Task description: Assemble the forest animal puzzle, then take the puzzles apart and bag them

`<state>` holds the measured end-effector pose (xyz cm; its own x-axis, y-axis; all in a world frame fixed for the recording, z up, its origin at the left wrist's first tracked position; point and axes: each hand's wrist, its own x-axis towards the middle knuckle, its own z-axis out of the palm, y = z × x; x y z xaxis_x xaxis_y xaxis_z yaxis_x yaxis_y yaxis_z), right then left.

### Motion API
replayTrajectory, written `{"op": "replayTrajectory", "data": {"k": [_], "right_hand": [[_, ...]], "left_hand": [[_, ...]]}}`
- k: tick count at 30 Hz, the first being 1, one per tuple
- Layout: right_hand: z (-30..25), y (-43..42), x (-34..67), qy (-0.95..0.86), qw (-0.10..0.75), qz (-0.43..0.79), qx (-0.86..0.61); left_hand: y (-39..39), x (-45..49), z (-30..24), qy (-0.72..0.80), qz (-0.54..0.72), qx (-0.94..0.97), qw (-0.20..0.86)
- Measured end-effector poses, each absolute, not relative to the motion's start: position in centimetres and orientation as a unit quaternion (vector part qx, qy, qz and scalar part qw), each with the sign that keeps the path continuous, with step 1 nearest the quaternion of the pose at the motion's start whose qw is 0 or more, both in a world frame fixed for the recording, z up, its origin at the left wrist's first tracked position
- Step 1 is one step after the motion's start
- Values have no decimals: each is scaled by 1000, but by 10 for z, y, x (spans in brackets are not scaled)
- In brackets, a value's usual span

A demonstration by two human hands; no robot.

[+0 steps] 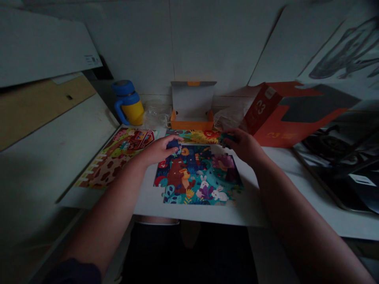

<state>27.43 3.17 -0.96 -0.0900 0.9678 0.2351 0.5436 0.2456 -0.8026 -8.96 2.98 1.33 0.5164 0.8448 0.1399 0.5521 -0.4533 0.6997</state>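
A jigsaw puzzle of animals in a forest [197, 177] lies partly assembled on the white table top [251, 209], with a bear and white rabbits showing. My left hand [158, 150] pinches a dark blue puzzle piece [173, 145] above the puzzle's upper left part. Over the far right corner, my right hand [242, 146] holds a dark puzzle piece [227, 138] between its fingertips. A strip of colourful joined pieces [195, 137] lies along the puzzle's far side, and my hands hide its ends.
A printed farm-scene sheet [118, 154] lies to the left. Behind stand an open cardboard box [192, 106], a blue-and-yellow bottle [128, 103] and clear plastic bags [156, 114]. A red-orange box lid [281, 114] rests at the right, beside a dark printed board [331, 165].
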Motion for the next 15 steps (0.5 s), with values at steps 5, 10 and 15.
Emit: {"op": "replayTrajectory", "data": {"k": [5,10,15], "right_hand": [[6,-43,272,-679,360,380,-515],[9,-119,259,-730,239,362,-529],[-7,-136,253,-771,240,222,-547]], "left_hand": [[-39,-90,37,364,179,788,464],[-100,-92,31,392,128,826,385],[-120,-91,13,450,171,840,252]]}}
